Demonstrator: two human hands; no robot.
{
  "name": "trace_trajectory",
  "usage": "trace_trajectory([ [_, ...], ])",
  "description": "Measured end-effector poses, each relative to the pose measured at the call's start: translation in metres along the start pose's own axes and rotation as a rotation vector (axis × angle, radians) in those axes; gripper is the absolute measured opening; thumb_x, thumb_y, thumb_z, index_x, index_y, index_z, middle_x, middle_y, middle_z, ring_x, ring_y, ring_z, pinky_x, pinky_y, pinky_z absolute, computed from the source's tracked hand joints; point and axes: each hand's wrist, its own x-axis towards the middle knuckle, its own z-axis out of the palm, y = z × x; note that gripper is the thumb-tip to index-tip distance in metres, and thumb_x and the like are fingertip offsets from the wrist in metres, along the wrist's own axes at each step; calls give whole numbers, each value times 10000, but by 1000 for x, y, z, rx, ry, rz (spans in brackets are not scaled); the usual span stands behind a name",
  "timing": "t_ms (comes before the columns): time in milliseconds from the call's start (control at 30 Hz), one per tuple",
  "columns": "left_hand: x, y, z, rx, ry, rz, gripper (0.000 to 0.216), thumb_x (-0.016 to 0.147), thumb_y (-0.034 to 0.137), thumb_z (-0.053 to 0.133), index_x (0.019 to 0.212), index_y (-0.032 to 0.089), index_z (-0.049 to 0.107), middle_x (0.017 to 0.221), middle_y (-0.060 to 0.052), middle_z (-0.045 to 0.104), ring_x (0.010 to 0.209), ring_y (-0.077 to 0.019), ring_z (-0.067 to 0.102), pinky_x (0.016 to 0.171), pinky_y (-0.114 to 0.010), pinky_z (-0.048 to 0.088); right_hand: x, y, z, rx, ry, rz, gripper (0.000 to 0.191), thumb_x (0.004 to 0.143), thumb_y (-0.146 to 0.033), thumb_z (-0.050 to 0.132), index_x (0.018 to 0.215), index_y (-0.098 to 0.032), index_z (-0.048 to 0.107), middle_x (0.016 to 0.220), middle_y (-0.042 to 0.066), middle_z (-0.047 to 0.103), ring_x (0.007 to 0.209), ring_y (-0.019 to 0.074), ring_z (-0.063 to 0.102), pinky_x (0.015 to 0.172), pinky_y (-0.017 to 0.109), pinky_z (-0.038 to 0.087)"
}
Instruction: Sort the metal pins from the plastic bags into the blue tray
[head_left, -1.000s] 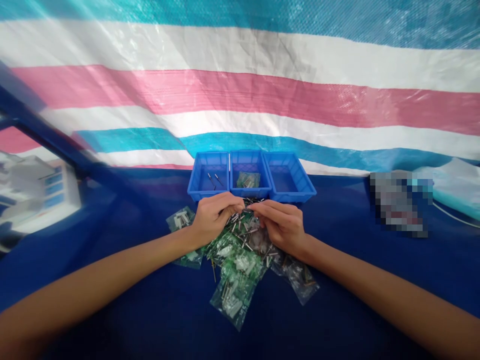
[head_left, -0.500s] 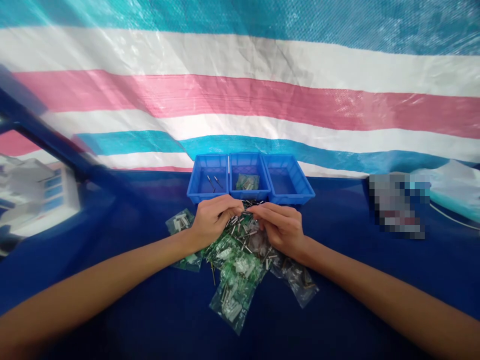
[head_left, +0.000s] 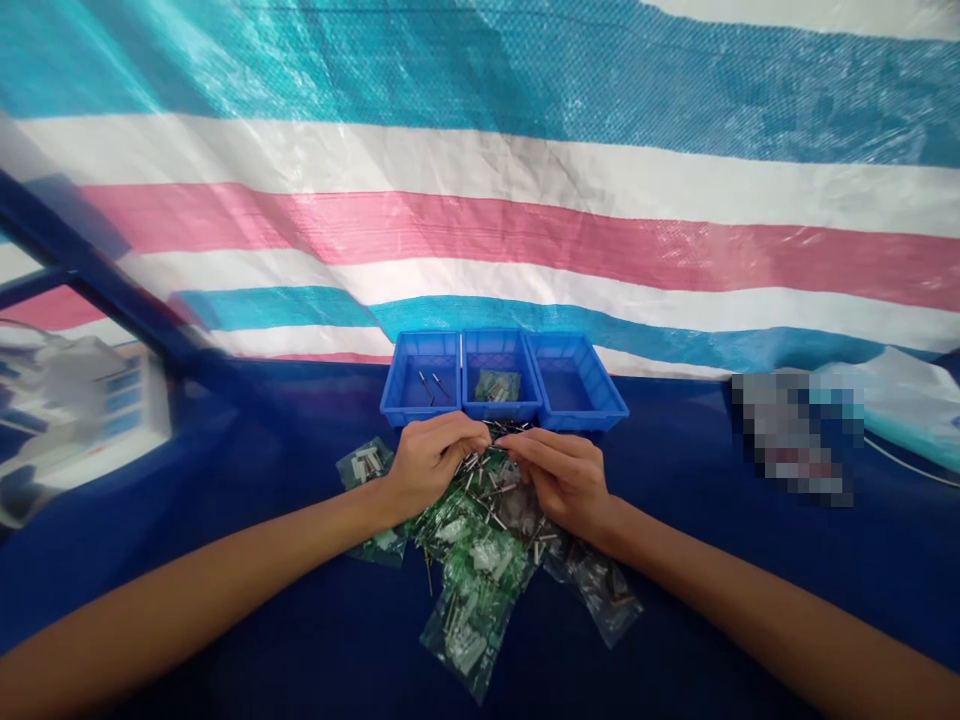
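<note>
My left hand (head_left: 431, 458) is closed in a pinch over the pile, just in front of the blue bins. Facing it, my right hand (head_left: 561, 473) pinches as well, its fingertips close to those of the left. A thin metal rivet (head_left: 495, 443) seems to span the small gap between them, partly hidden by the fingers. Beneath the hands lies a heap of loose rivets (head_left: 487, 490), silver with dark thin stems, mixed with clear green-tinted plastic bags (head_left: 472, 600). Another small bag (head_left: 365, 462) with white and silver pieces lies beside my left wrist.
Three blue bins stand in a row behind the hands. The left bin (head_left: 421, 410) holds a few rivets, the middle bin (head_left: 501, 410) a filled bag. The right bin (head_left: 581, 420) is beside them. A striped tarp (head_left: 480, 230) hangs behind the blue table (head_left: 262, 640).
The whole view has tilted up slightly, so everything sits lower in the picture. Both hands keep the same pinch at the same spot over the pile.
</note>
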Motion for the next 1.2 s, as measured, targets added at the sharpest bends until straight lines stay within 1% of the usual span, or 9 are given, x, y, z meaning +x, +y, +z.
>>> trace_trajectory([
  [67, 0, 0, 0, 0, 10, -12, 162, 881, 138, 473, 789, 139, 607, 670, -31, 641, 589, -91, 598, 559, -179, 482, -1, -1, 1, -13, -12, -34, 293, 830, -17, 379, 934, -125, 631, 699, 61, 665, 529, 101, 592, 451, 192, 440],
  [167, 1, 0, 1, 17, 32, -82, 155, 871, 161, 501, 769, 140, 615, 652, -25, 635, 594, -94, 599, 574, -182, 482, -2, -2, 3, -15, -43, -134, 292, 805, -16, 393, 927, -129, 633, 738, 76, 678, 601, 132, 630, 512, 220, 485],
  [200, 1, 0, 1, 20, 33, -102, 158, 870, 170, 506, 762, 141, 617, 650, -24, 636, 599, -97, 601, 583, -186, 483, -2, -1, 3, -13, -35, -139, 293, 800, -16, 396, 928, -130, 634, 749, 79, 680, 620, 138, 637, 534, 228, 497],
  [267, 1, 0, 1, 13, 31, -121, 161, 872, 180, 507, 763, 145, 621, 649, -19, 638, 605, -100, 606, 591, -190, 483, -2, 0, 2, -21, 22, -45, 296, 807, -11, 396, 923, -135, 639, 745, 72, 674, 625, 128, 636, 540, 217, 498],
  [333, 1, 0, 2, -1, 42, -146, 154, 872, 175, 507, 773, 148, 622, 644, -12, 636, 603, -97, 609, 590, -188, 481, -2, 2, 0, -4, 63, 74, 274, 833, -34, 409, 918, -142, 645, 687, 47, 645, 571, 105, 613, 498, 192, 481],
  [400, 0, -1, 2, -12, 49, -169, 145, 868, 169, 514, 775, 148, 623, 642, -7, 634, 606, -95, 612, 593, -185, 483, -2, 5, -1, 9, 83, 127, 270, 842, -43, 416, 924, -152, 649, 666, 32, 623, 558, 97, 601, 490, 187, 478],
  [700, 0, 1, 2, -11, 40, -186, 171, 876, 208, 512, 769, 148, 631, 651, -15, 646, 623, -106, 627, 605, -201, 499, -1, 1, 1, 24, 63, 51, 256, 858, -75, 439, 992, -161, 640, 677, 28, 644, 545, 88, 595, 503, 186, 484],
  [933, 1, 2, 2, -4, 51, -193, 157, 868, 217, 528, 781, 153, 642, 672, -19, 663, 628, -109, 637, 596, -201, 511, -2, 2, 0, -5, 48, 65, 211, 858, -95, 469, 971, -148, 638, 622, 17, 626, 526, 87, 572, 502, 189, 466],
  [1200, 2, 1, 2, 19, 74, -133, 106, 843, 182, 564, 793, 150, 653, 694, -13, 682, 608, -86, 625, 555, -169, 487, -2, 1, 0, -19, 54, 72, 202, 871, -122, 467, 968, -154, 641, 597, 3, 618, 488, 77, 557, 493, 184, 460],
])
